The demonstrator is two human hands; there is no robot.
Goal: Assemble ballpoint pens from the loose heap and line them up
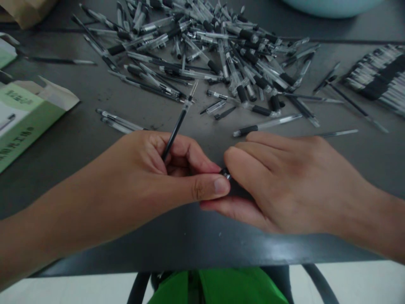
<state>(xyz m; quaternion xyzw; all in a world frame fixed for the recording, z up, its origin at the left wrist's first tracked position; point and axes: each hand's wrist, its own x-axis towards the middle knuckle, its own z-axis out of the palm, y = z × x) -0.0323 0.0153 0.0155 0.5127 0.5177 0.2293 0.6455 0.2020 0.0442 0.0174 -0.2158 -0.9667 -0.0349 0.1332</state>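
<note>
My left hand point(167, 169) is closed, with thumb and forefinger pinching a small dark pen part point(225, 173). A pen refill point(177, 126) with black ink also sits in this hand, sticking up between thumb and forefinger. My right hand point(284, 181) is curled closed against the other end of the pen part; most of what it grips is hidden behind its fingers. Just beyond the right hand lies a clear pen with a black grip point(267, 125). A few clear pen pieces point(120, 121) rest beyond the left hand.
A large heap of clear and black pens point(202, 50) spreads over the grey table point(190, 240). Green-and-white cartons point(31, 114) stand at left. Bundled pens point(379, 76) lie at right, a pale blue bowl point(335, 6) at the back. Loose caps point(218, 107) and refills lie between.
</note>
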